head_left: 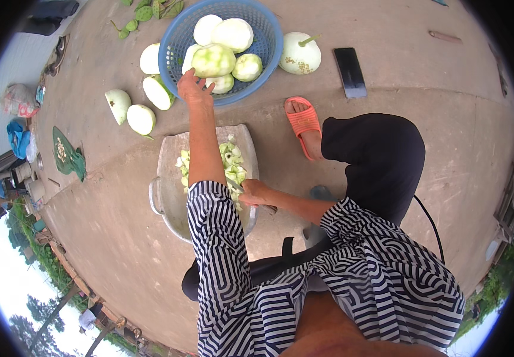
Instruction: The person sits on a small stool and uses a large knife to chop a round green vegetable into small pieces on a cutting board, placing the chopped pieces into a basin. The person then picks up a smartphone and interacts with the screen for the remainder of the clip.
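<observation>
My left hand [196, 89] reaches over the near rim of a blue plastic colander basket [166, 53], fingers apart. Its fingertips meet the lower left side of a peeled, green-mottled gourd [213, 60]; whether they press on it is hard to tell. Several other peeled pale gourds [233, 35] lie in the basket. My right hand [254, 193] grips a knife [234, 184] with its handle pointing back towards me. The blade is over a worn metal basin [174, 214] with a loop handle. Pale green peelings [234, 160] lie in the basin, partly hidden by my left forearm.
Cut gourd halves [141, 119] rest on the concrete floor left of the basket. An unpeeled gourd [300, 52] with a stem and a black smartphone [350, 72] lie to its right. Green lotus pods [144, 13] are behind. A green bag [66, 154] lies far left. My sandalled foot [304, 122] is beside the basin.
</observation>
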Tool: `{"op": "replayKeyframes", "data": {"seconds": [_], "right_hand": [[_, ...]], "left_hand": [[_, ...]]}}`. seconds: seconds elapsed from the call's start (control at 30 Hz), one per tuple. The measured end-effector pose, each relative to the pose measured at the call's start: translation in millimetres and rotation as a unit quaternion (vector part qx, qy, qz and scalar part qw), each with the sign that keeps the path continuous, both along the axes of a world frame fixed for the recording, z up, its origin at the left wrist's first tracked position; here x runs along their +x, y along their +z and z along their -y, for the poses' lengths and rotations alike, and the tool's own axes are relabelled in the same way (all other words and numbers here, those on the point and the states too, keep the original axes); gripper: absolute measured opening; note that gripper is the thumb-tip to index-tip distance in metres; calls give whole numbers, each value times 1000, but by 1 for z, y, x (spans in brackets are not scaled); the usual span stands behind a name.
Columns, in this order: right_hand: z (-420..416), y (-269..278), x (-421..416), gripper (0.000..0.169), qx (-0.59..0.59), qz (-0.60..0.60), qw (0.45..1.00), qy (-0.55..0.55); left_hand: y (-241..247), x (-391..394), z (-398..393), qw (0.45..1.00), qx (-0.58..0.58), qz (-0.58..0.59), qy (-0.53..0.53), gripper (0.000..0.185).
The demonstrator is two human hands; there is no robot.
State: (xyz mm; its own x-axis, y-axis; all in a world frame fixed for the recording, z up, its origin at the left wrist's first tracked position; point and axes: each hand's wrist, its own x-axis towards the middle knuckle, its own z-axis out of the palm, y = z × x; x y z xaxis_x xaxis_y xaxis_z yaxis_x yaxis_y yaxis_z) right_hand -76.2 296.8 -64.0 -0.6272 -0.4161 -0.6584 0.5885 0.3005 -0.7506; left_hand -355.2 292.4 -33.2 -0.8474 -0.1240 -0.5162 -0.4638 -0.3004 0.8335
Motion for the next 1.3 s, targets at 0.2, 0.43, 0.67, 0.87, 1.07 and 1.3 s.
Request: {"op": "replayKeyframes", "data": {"seconds": [0.2,0.43,0.67,0.87,1.07,1.3], "right_hand": [[-4,-5,6,18,172,-334,927,5],[-22,-4,-4,24,203,-422,876,111],[-35,9,-12,33,186,-495,824,202],[-49,23,-23,34,187,-579,758,237],[-95,94,-63,34,248,-485,787,289],[-140,150,-89,28,249,-453,828,218]], "left_hand": [[38,100,92,975,-40,-142,-168,59],[39,246,141,872,-238,-69,-423,83],[-15,272,152,533,-587,-277,-543,107],[-36,271,165,580,-618,-265,-460,100],[-53,280,240,437,-713,-7,-549,73],[-79,263,152,651,-625,-77,-425,34]]}}
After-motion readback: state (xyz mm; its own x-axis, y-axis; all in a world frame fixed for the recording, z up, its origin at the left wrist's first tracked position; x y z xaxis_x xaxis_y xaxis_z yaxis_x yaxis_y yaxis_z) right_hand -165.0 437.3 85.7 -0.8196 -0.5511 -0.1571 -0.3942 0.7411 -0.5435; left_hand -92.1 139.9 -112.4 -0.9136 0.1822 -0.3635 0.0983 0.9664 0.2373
